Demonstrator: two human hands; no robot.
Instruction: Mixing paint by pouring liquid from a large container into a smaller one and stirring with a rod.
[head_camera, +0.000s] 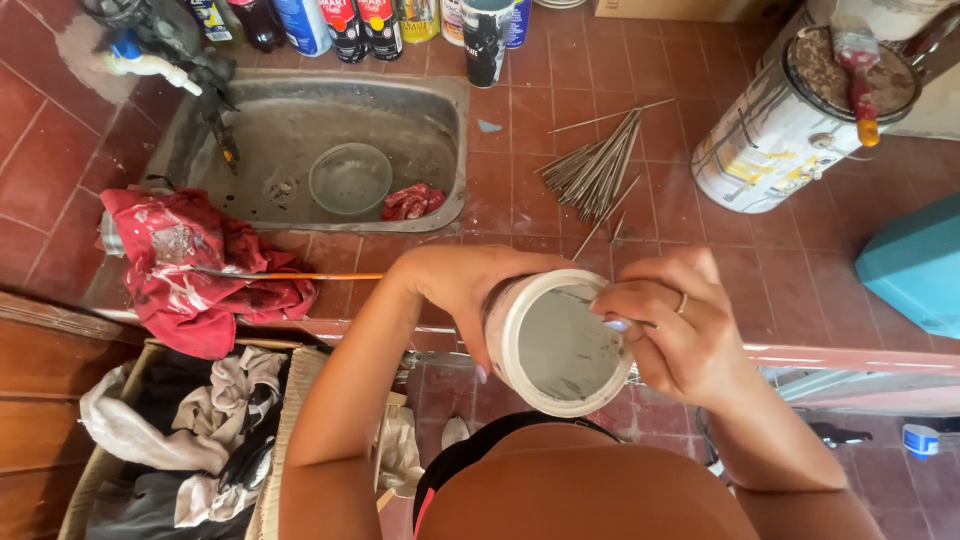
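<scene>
My left hand grips a white plastic cup from the side and tilts its mouth toward me; the inside is smeared grey. At the cup's right rim my right hand, with a ring on one finger, pinches a thin stick that reaches across the cup's mouth. Both hands are held over the front edge of the red tiled counter. A bundle of thin grey sticks lies on the tiles just beyond the hands.
A metal sink holds a bowl and a red rag. A red cloth and an orange-handled brush lie beside it. A paint tin with a brush stands right, bottles behind, a teal box far right, a basket of rags below.
</scene>
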